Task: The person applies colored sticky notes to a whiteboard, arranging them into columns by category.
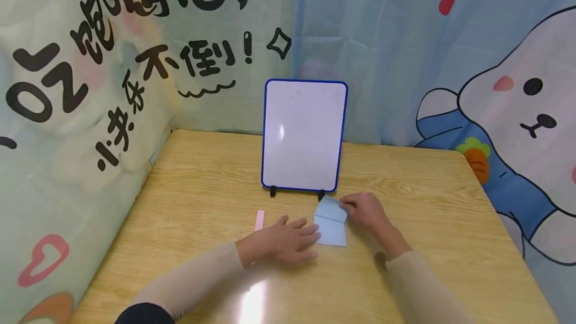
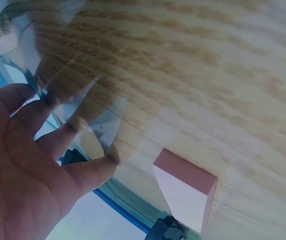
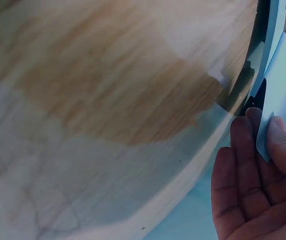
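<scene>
At far left, a pale green cloth backdrop [image 1: 76, 209] carries thick black lettering [image 1: 156, 61], cropped along the top edge. A pink heart outline [image 1: 37, 259] is printed lower down. A tan sleeve [image 1: 193, 274], its upper end cut off by a dark band [image 1: 144, 315], reaches in across the tabletop [image 1: 207, 179], which has a yellowish wood grain and a glossy white glare; its near edge is out of frame.

Next comes a pink piece [image 1: 259, 219], a narrow strip from above, its lower part covered by the left wrist. The left wrist view gives it flat, angular faces; its material is unclear. The left hand [image 1: 290, 241] is open, palm down, fingers spread, fingertips at the left edge of a sheet of blue paper; whether they touch it is hard to tell.

Behind stands a smooth whiteboard [image 1: 304, 134], rounded and blue-rimmed, on two black feet [image 1: 273, 191], the right one partly covered.

The blue paper [image 1: 330, 231] lies in front of that right foot, creased across into two panels. The right hand [image 1: 366, 210] pinches its upper right edge between thumb and fingers. Beside that wrist, a dark oval [image 1: 380, 261] is indistinct. At far right, a cartoon bear [image 1: 504, 119] with a carrot [image 1: 477, 164] runs off the frame.
</scene>
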Action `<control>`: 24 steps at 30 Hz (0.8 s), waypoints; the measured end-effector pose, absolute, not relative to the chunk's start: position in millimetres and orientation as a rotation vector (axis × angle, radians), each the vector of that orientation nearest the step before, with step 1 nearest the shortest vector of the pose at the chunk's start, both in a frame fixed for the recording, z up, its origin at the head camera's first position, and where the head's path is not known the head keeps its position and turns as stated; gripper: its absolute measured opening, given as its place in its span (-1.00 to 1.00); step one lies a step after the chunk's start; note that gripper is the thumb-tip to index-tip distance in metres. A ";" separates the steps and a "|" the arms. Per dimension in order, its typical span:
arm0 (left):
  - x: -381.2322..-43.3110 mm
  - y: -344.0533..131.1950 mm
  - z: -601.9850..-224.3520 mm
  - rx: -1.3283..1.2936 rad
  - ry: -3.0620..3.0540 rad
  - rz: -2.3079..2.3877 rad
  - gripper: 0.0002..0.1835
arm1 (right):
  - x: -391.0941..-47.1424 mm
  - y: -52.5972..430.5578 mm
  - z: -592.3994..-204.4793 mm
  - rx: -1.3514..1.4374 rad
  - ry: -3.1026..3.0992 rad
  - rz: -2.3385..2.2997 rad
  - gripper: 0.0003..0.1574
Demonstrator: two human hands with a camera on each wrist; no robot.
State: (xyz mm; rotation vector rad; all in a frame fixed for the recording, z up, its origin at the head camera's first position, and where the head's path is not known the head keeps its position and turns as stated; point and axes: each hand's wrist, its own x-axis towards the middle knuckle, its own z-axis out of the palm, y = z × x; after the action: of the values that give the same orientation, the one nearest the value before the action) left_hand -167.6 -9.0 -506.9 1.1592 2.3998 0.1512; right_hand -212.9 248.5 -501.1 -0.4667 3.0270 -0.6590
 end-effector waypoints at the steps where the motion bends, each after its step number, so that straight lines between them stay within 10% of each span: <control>1: -167.6 -8.8 -506.8 1.156 2.399 0.151 -0.29 | -213.4 249.3 -502.0 -0.467 3.029 -0.666 -0.79; 24: -167.5 -7.7 -502.8 1.145 2.377 0.165 -0.22 | -212.0 259.3 -502.5 -0.299 3.039 -0.794 -0.75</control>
State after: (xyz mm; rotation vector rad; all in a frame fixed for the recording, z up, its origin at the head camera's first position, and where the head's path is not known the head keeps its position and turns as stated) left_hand -167.5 -7.7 -502.8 1.1454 2.3774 0.1655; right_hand -212.0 259.3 -502.5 -0.2990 3.0394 -0.7943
